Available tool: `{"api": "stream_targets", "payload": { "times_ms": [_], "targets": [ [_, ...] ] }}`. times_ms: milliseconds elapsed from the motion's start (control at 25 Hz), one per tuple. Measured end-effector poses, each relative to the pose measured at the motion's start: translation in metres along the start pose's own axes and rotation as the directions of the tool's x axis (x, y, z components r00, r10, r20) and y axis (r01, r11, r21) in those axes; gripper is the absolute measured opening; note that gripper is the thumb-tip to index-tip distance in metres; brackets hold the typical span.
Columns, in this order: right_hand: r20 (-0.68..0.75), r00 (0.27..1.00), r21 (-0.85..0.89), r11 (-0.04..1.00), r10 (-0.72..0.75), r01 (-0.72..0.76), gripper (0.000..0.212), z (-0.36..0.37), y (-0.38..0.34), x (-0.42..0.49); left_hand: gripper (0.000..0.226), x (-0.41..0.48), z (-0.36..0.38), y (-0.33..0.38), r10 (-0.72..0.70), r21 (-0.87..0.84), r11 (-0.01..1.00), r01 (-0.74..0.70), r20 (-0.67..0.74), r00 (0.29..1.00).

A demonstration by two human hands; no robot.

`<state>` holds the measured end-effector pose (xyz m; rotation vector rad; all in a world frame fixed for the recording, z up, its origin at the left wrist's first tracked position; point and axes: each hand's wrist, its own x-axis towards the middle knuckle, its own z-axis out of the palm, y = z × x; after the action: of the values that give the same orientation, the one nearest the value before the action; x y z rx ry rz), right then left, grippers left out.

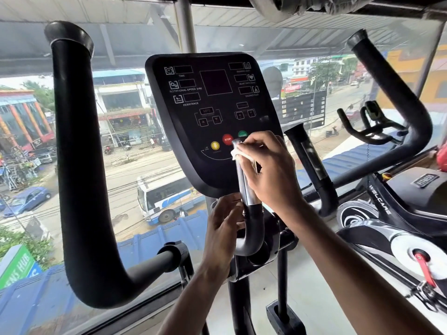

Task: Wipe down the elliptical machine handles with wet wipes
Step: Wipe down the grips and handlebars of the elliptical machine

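A short fixed handle [246, 189] with a silver sensor grip rises in front of the black console [212, 112]. My right hand [266, 170] is wrapped around the top of that silver grip with a white wet wipe [238, 153] pressed between fingers and metal. My left hand [225, 233] holds the black curved base of the same handle just below. A second fixed handle [309, 160] stands to the right, untouched. The long black moving handles rise at the far left [79, 165] and far right [399, 93].
A large window runs right behind the machine, with a street and a bus below. A spin bike [399, 213] with a silver flywheel stands close on the right. The console's stop and start buttons sit just beside my right hand.
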<state>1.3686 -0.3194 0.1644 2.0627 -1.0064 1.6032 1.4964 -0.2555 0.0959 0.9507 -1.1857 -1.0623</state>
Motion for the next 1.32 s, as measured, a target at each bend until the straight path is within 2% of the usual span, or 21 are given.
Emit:
{"api": "stream_targets", "payload": {
  "times_ms": [120, 240, 360, 480, 640, 720, 800, 920, 960, 1080, 1160, 1200, 1320],
  "targets": [
    [0.181, 0.968, -0.047, 0.981, -0.175, 0.186, 0.010, -0.005, 0.002, 0.011, 0.022, -0.003, -0.001, -0.004, 0.025, 0.041, 0.999, -0.025, 0.008, 1.000],
    [0.215, 0.958, -0.089, 0.973, -0.189, 0.212, 0.016, -0.009, 0.008, 0.021, 0.024, -0.010, 0.000, -0.008, -0.016, 0.031, 0.999, 0.016, 0.004, 1.000],
    [0.394, 0.874, -0.054, 0.943, -0.283, 0.330, 0.026, -0.012, 0.011, 0.022, 0.027, -0.013, 0.000, -0.009, -0.050, 0.012, 0.999, 0.050, 0.005, 0.999],
    [0.428, 0.840, -0.025, 0.925, -0.333, 0.379, 0.016, -0.023, 0.012, 0.016, 0.023, -0.015, -0.002, -0.010, -0.064, 0.017, 0.998, 0.064, 0.007, 0.998],
    [0.570, 0.677, 0.125, 0.864, -0.465, 0.488, 0.012, -0.034, 0.010, -0.001, 0.026, -0.018, -0.005, -0.013, -0.034, 0.045, 0.998, 0.033, 0.021, 0.999],
    [0.536, 0.713, 0.085, 0.869, -0.452, 0.487, 0.011, -0.034, 0.013, 0.001, 0.020, -0.019, -0.005, -0.013, -0.062, 0.008, 0.998, 0.062, 0.012, 0.998],
    [0.491, 0.755, 0.064, 0.883, -0.434, 0.465, 0.009, -0.034, 0.014, 0.004, 0.026, -0.021, -0.005, -0.011, -0.071, -0.007, 0.997, 0.071, 0.006, 0.997],
    [0.531, 0.694, 0.103, 0.850, -0.487, 0.517, 0.011, -0.032, 0.015, 0.010, 0.025, -0.023, -0.004, -0.008, -0.021, 0.010, 1.000, 0.021, 0.015, 1.000],
    [0.514, 0.706, 0.085, 0.849, -0.486, 0.522, 0.012, -0.031, 0.017, 0.015, 0.023, -0.023, -0.004, -0.009, -0.001, 0.018, 1.000, 0.001, 0.014, 1.000],
    [0.384, 0.822, -0.028, 0.885, -0.420, 0.465, 0.017, -0.024, 0.019, 0.037, 0.021, -0.019, -0.001, -0.009, 0.062, 0.062, 0.996, -0.062, 0.002, 0.998],
    [0.313, 0.870, -0.093, 0.899, -0.382, 0.428, 0.020, -0.016, 0.015, 0.048, 0.021, -0.016, 0.000, -0.009, 0.084, 0.081, 0.993, -0.083, -0.011, 0.996],
    [0.304, 0.877, -0.109, 0.901, -0.373, 0.421, 0.021, -0.014, 0.014, 0.052, 0.022, -0.015, 0.000, -0.009, 0.090, 0.079, 0.993, -0.088, -0.019, 0.996],
    [0.383, 0.837, -0.113, 0.880, -0.391, 0.462, 0.017, -0.012, 0.013, 0.051, 0.022, -0.013, -0.002, -0.007, 0.093, 0.088, 0.992, -0.092, -0.014, 0.996]
  ]
}}
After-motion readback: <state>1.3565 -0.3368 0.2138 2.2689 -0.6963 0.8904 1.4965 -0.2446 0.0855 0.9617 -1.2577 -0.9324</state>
